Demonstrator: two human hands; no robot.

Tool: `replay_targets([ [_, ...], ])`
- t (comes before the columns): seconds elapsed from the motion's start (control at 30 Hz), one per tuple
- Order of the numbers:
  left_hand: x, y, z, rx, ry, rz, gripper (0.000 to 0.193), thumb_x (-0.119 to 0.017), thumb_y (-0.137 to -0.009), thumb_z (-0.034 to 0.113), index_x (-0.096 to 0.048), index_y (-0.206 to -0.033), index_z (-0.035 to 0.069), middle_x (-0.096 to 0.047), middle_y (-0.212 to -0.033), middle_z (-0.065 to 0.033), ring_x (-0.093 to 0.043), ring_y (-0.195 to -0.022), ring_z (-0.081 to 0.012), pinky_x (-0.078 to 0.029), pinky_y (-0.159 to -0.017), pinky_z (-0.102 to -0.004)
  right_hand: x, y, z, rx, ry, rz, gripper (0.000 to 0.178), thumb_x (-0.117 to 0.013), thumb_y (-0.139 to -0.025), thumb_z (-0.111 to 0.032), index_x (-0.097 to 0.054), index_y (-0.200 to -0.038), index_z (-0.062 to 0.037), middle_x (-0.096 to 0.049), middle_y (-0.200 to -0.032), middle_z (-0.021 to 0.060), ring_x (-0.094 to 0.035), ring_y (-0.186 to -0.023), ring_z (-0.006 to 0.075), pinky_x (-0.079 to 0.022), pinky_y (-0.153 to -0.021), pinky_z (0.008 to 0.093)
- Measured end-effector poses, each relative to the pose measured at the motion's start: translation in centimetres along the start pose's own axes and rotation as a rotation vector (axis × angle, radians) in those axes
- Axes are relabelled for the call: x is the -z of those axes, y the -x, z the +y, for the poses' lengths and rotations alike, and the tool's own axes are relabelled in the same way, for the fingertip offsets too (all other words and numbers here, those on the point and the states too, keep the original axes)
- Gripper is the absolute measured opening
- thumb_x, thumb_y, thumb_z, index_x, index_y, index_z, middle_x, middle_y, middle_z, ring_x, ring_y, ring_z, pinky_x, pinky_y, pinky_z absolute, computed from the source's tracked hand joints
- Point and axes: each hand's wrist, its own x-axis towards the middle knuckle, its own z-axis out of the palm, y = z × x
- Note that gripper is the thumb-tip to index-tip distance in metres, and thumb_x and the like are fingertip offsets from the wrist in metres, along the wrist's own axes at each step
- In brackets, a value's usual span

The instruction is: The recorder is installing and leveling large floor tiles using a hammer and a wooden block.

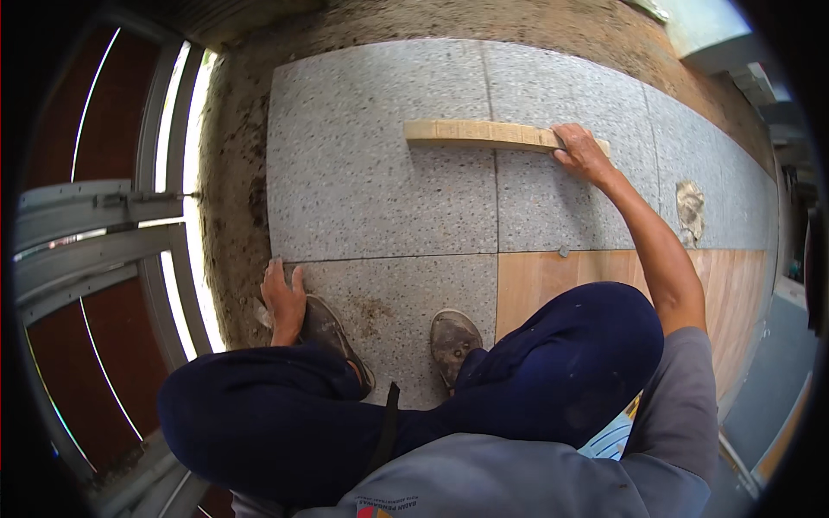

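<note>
My right hand (583, 155) grips the right part of a wooden batten (484, 132), its fingers wrapped over the top edge. The batten lies crosswise above the grey speckled floor tiles (371, 190), crossing the joint between two of them; whether it touches them all along cannot be made out. My left hand (283, 298) is low beside my left shoe, at the outer left corner of the near speckled tile (380, 285). Its thumb stands apart from the fingers, and I see nothing held in it.
Bare soil (235, 173) borders the tiles on the left and far side. A slatted metal gate (95, 216) stands at the left. Wood-look tiles (553, 272) lie at the right, with a crumpled rag (690, 207) on the speckled tile beyond. My shoes (454, 344) rest on the near tile.
</note>
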Motion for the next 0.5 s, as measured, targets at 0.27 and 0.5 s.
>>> replay_targets([
  [0.27,-0.7,-0.7,0.3,-0.076,0.019,0.095,0.062,-0.061,-0.102,0.041,-0.051,-0.144,-0.004,-0.044,-0.155,-0.0271,-0.04,-0.144,-0.0425,-0.027,-0.12,-0.0555,0.6,-6.4,-12.9,0.144,-0.105,0.004,0.042,-0.072,-0.089,-0.019,-0.059,-0.124,0.0005,-0.065,-0.115,0.0215,-0.059,-0.114,0.0386,-0.05,-0.096,0.0468],
  [0.5,-0.2,-0.4,0.8,-0.053,0.06,0.082,0.064,-0.063,-0.101,0.042,-0.05,-0.145,-0.003,-0.043,-0.156,-0.0266,-0.039,-0.145,-0.0428,-0.026,-0.121,-0.055,-2.4,-11.7,-20.4,0.254,-0.152,-0.034,0.038,-0.071,-0.089,-0.019,-0.059,-0.118,0.0019,-0.065,-0.112,0.0211,-0.06,-0.113,0.0379,-0.051,-0.097,0.0465],
])
